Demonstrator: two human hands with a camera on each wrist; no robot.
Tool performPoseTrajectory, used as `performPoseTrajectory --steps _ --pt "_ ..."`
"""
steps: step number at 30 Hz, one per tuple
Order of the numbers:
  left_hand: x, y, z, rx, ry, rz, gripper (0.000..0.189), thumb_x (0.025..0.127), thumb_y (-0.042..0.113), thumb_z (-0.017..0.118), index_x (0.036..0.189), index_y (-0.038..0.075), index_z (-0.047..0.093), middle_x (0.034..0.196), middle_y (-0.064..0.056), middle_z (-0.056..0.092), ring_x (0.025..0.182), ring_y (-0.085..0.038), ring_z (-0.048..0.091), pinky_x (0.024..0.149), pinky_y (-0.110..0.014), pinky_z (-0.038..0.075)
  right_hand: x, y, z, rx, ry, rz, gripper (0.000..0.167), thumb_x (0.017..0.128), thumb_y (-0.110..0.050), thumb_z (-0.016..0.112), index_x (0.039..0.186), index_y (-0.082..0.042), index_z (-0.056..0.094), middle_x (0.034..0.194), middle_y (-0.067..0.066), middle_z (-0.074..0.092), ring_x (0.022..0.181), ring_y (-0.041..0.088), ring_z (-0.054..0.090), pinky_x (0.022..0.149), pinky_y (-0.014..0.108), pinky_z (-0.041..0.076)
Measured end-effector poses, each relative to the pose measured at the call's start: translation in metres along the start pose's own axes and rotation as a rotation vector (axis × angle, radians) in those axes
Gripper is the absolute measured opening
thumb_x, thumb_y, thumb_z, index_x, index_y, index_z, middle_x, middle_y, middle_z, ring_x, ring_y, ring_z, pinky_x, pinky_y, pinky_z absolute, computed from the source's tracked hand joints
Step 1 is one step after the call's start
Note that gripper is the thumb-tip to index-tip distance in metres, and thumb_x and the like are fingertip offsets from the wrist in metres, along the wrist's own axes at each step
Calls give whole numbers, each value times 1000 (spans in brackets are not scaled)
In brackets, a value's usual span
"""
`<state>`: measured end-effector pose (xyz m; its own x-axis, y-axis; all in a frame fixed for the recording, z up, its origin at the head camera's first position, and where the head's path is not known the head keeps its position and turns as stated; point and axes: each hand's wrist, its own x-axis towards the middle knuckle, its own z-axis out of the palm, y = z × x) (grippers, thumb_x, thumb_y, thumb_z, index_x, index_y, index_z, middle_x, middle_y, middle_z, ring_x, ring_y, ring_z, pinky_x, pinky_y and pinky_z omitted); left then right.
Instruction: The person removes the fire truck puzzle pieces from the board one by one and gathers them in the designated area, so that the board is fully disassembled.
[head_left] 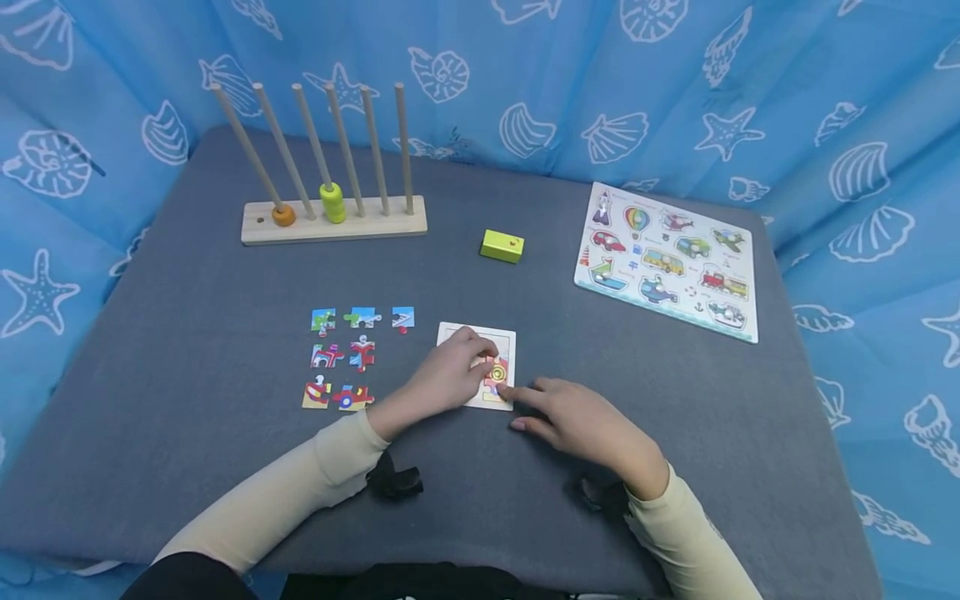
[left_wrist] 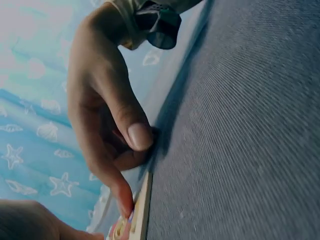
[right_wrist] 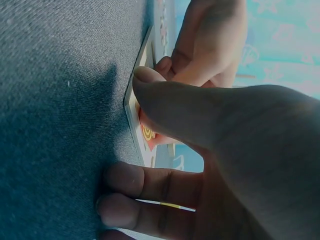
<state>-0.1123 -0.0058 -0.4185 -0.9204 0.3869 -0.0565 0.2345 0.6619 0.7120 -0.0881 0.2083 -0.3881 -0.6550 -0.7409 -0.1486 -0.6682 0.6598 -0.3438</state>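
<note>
A small white puzzle tray (head_left: 507,335) lies before me with red-and-yellow jigsaw pieces (head_left: 498,375) along its right side. My left hand (head_left: 448,372) reaches over the tray, its curled fingers and thumb pinching at a piece's upper left; the hand covers much of the tray. From the right, my right hand (head_left: 588,418) presses its extended index finger on the lower edge of these pieces. That fingertip on the tray also shows in the left wrist view, below the right hand (left_wrist: 102,105). Several loose jigsaw pieces (head_left: 362,353) lie in rows left of the tray.
A wooden peg stand (head_left: 375,225) with orange and green beads is at the back left. Behind the tray sits a yellow-green block (head_left: 502,246). A vehicle picture board (head_left: 667,258) lies at the back right. Blue shell-patterned cloth (head_left: 525,83) hangs behind the grey table.
</note>
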Motion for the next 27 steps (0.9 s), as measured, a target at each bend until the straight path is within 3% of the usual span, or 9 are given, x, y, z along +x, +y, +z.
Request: performPoseTrajectory --steps 4,7,11,18,22,27 --pt "3 5 -1 -40 45 -37 10 91 10 62 98 11 70 94 -4 63 87 -18 59 76 -35 46 0 1 1 14 -7 9 42 93 -36 63 133 -24 58 83 -4 57 68 8 48 66 29 45" --pt "5 6 -3 -48 61 -61 8 90 11 63 94 15 69 83 1 65 74 -14 56 67 -30 43 0 2 1 27 -10 11 42 93 -35 62 133 -24 57 84 -4 57 69 7 48 66 29 44" --pt "6 6 -3 -61 52 -99 7 90 13 64 94 17 68 75 5 64 64 -11 51 59 -26 38 0 2 1 38 -6 5 41 93 -35 62 133 -24 57 87 -4 60 71 7 50 67 30 46" --pt "10 3 -4 -75 39 -129 4 90 18 67 93 16 68 73 5 63 63 -9 51 59 -25 37 2 3 2 32 -6 5 40 93 -35 62 132 -23 58 86 -3 60 71 8 50 67 31 46" --pt "4 -2 -15 -95 35 -152 6 90 19 67 94 15 69 76 4 64 66 -10 52 61 -25 37 2 2 2 43 -18 20 40 93 -35 62 131 -24 59 87 -4 60 71 8 50 67 31 46" --pt "-17 -18 -41 -71 86 -174 7 90 19 67 94 14 70 79 2 64 71 -14 53 66 -29 39 1 2 1 43 -13 23 40 92 -35 63 131 -24 59 87 -5 59 71 7 49 67 30 46"
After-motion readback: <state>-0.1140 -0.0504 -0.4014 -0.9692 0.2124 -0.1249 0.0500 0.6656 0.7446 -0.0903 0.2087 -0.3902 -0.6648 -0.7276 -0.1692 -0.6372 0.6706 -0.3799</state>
